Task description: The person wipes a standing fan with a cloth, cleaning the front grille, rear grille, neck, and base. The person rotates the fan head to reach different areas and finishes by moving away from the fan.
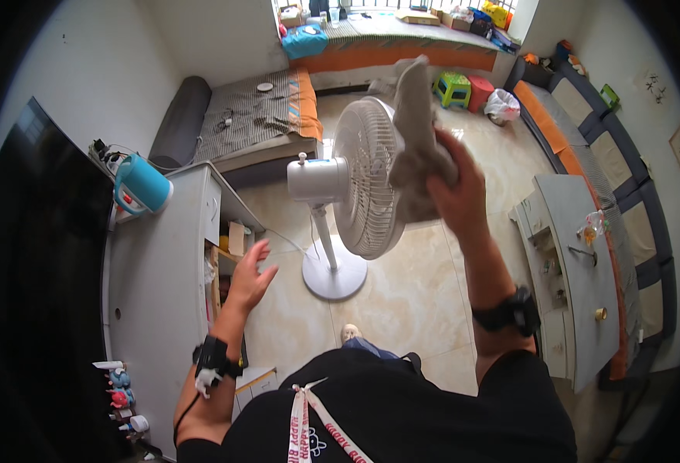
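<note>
Apparently underway, remainder unclear: your right hand (pixel 463 189) clenches a taupe fabric cloth (pixel 415 139) at two o'clock of the round white fan (pixel 365 185), your left hand (pixel 250 282) empty, fingers parted.

Behind the left hand (pixel 250 282) and right hand (pixel 465 189), black strapped devices (pixel 507 311), one with a black cable (pixel 188 407); between, black short-sleeved shirt (pixel 440 405), red-lettered white ribbon (pixel 299 420)
</note>
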The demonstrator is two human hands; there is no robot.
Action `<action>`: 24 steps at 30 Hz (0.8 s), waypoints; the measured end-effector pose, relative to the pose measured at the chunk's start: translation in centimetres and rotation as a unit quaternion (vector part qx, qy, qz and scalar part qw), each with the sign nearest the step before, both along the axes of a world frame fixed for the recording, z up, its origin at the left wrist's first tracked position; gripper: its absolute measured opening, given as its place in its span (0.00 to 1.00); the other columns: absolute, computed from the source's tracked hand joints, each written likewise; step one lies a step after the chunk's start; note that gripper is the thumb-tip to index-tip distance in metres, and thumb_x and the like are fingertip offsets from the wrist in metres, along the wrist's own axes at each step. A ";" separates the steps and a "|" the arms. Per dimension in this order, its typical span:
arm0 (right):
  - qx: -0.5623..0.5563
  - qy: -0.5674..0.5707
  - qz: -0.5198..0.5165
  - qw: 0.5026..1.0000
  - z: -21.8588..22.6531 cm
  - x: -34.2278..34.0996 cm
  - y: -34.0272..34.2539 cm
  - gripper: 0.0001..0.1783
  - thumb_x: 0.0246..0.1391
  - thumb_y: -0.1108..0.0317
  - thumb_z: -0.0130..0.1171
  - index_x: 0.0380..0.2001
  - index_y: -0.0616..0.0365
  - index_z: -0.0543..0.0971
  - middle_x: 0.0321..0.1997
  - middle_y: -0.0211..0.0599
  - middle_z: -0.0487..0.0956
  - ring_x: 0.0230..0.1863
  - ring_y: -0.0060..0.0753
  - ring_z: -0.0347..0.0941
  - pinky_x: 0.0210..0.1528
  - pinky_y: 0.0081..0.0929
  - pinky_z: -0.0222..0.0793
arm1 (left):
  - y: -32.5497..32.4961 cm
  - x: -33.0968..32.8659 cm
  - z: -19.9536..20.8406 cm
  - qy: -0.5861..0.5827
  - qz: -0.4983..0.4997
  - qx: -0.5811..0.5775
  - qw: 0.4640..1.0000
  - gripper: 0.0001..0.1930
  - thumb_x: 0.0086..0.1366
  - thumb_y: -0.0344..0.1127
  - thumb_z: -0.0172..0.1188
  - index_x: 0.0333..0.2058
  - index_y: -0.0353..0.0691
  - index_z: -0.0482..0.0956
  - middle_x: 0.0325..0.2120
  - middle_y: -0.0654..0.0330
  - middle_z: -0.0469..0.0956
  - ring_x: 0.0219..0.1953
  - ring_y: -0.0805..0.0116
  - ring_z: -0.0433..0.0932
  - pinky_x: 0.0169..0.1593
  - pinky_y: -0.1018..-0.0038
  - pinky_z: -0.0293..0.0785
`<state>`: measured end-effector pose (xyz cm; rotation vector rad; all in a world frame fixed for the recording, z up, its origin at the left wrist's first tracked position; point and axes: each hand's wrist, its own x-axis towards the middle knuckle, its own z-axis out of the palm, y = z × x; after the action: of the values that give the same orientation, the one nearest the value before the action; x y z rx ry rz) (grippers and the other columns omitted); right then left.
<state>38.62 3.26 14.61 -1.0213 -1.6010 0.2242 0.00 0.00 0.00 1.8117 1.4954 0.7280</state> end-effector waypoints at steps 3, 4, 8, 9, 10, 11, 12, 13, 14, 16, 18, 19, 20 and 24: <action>0.006 -0.063 -0.076 0.995 -1.2 0.3 3.3 0.33 0.38 0.77 0.53 0.54 0.53 0.73 0.55 0.43 0.74 0.57 0.46 0.69 0.61 0.36 0.61 | 2.6 6.4 2.5 -0.035 -0.050 -0.012 0.998 0.34 0.55 0.35 0.65 0.60 0.45 0.62 0.48 0.49 0.74 0.49 0.56 0.75 0.52 0.65 0.71; 0.008 -0.094 -0.086 0.992 -2.1 -0.3 4.0 0.32 0.38 0.76 0.53 0.54 0.52 0.73 0.55 0.43 0.74 0.57 0.47 0.68 0.61 0.36 0.60 | 3.1 8.6 2.8 -0.041 -0.075 -0.005 0.996 0.35 0.54 0.33 0.66 0.60 0.45 0.61 0.49 0.48 0.73 0.49 0.56 0.74 0.52 0.64 0.71; -0.075 -0.130 -0.104 0.983 -5.2 -2.3 3.3 0.34 0.38 0.77 0.55 0.55 0.50 0.73 0.60 0.43 0.70 0.60 0.49 0.63 0.64 0.38 0.56 | 5.4 15.5 2.9 -0.053 -0.095 -0.084 0.990 0.51 0.50 0.36 0.71 0.67 0.47 0.45 0.60 0.46 0.59 0.59 0.52 0.65 0.58 0.62 0.65; -0.093 -0.122 -0.119 0.981 -5.6 -2.3 2.9 0.34 0.38 0.77 0.55 0.55 0.49 0.73 0.60 0.43 0.69 0.60 0.50 0.63 0.64 0.39 0.55 | 5.8 16.5 2.5 -0.058 -0.087 -0.090 0.990 0.54 0.47 0.37 0.72 0.67 0.43 0.43 0.61 0.42 0.57 0.61 0.49 0.63 0.61 0.63 0.62; -0.084 -0.115 -0.112 0.984 -5.8 -2.2 2.7 0.34 0.37 0.77 0.56 0.55 0.49 0.73 0.61 0.43 0.69 0.60 0.50 0.63 0.64 0.39 0.55 | 6.0 17.1 1.9 -0.036 -0.096 -0.052 0.993 0.55 0.47 0.37 0.73 0.66 0.41 0.42 0.61 0.42 0.55 0.62 0.49 0.61 0.62 0.63 0.61; -0.083 -0.109 -0.109 0.985 -6.1 -1.9 2.4 0.35 0.37 0.77 0.56 0.55 0.48 0.73 0.61 0.43 0.69 0.60 0.51 0.62 0.64 0.39 0.55 | 6.1 17.6 1.1 -0.017 -0.105 -0.016 0.994 0.56 0.46 0.38 0.73 0.66 0.40 0.41 0.62 0.42 0.54 0.62 0.48 0.60 0.63 0.64 0.59; -0.079 -0.104 -0.110 0.985 -6.2 -1.6 2.1 0.35 0.37 0.77 0.56 0.55 0.48 0.73 0.61 0.43 0.69 0.60 0.51 0.62 0.64 0.39 0.54 | 6.3 18.3 0.4 0.006 -0.112 0.011 0.994 0.57 0.45 0.38 0.74 0.66 0.38 0.40 0.62 0.41 0.52 0.63 0.48 0.59 0.64 0.64 0.58; -0.074 -0.106 -0.108 0.986 -6.4 -1.5 1.7 0.34 0.37 0.76 0.57 0.55 0.48 0.73 0.60 0.43 0.69 0.60 0.51 0.63 0.65 0.41 0.54 | 6.2 18.8 -0.2 -0.015 -0.106 0.025 0.994 0.58 0.45 0.38 0.74 0.66 0.38 0.40 0.62 0.42 0.53 0.63 0.47 0.59 0.64 0.65 0.59; -0.067 -0.103 -0.109 0.986 -6.8 -1.8 1.2 0.34 0.37 0.76 0.57 0.55 0.48 0.73 0.59 0.44 0.69 0.59 0.51 0.63 0.65 0.42 0.53 | 5.9 19.0 -0.7 -0.026 -0.098 0.027 0.994 0.58 0.44 0.38 0.74 0.66 0.37 0.40 0.61 0.42 0.53 0.62 0.47 0.59 0.64 0.65 0.59; -0.061 -0.112 -0.118 0.985 -7.9 -2.4 -0.1 0.34 0.36 0.76 0.57 0.54 0.48 0.74 0.59 0.45 0.68 0.59 0.53 0.62 0.64 0.43 0.53 | 6.2 19.4 -1.6 -0.048 -0.079 0.029 0.995 0.57 0.45 0.37 0.73 0.66 0.39 0.40 0.59 0.43 0.56 0.61 0.46 0.60 0.62 0.66 0.61; -0.105 -0.110 -0.134 0.979 -9.8 -3.5 -2.2 0.33 0.38 0.75 0.58 0.54 0.47 0.74 0.60 0.45 0.66 0.59 0.56 0.59 0.63 0.44 0.55 | 6.6 19.3 -2.1 -0.060 -0.081 0.046 0.994 0.51 0.46 0.36 0.72 0.64 0.38 0.49 0.57 0.46 0.60 0.60 0.51 0.62 0.62 0.66 0.60; -0.119 -0.109 -0.143 0.976 -11.1 -4.1 -3.6 0.33 0.38 0.75 0.59 0.54 0.46 0.74 0.61 0.45 0.65 0.59 0.57 0.59 0.63 0.45 0.55 | 6.8 19.2 -2.3 -0.067 -0.080 0.053 0.993 0.48 0.46 0.35 0.72 0.63 0.38 0.53 0.56 0.47 0.62 0.60 0.53 0.63 0.62 0.66 0.60; -0.121 -0.134 -0.161 0.970 -12.5 -4.8 -5.0 0.32 0.38 0.75 0.60 0.53 0.46 0.75 0.62 0.46 0.64 0.58 0.57 0.59 0.62 0.44 0.57 | 7.1 19.1 -2.6 -0.093 -0.102 0.051 0.989 0.42 0.47 0.33 0.70 0.60 0.38 0.58 0.56 0.50 0.63 0.60 0.55 0.63 0.62 0.66 0.61; -0.228 -0.110 -0.176 0.951 -18.7 -7.8 -9.6 0.29 0.39 0.72 0.62 0.51 0.45 0.77 0.63 0.50 0.61 0.58 0.58 0.60 0.60 0.42 0.61 | 6.8 17.6 -3.3 -0.108 -0.129 0.070 0.983 0.46 0.48 0.30 0.68 0.64 0.43 0.52 0.58 0.52 0.62 0.59 0.55 0.65 0.60 0.65 0.64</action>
<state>30.83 -6.36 -4.10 -1.7211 -1.5635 0.2468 17.56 6.77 -3.25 1.9168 1.0691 0.8837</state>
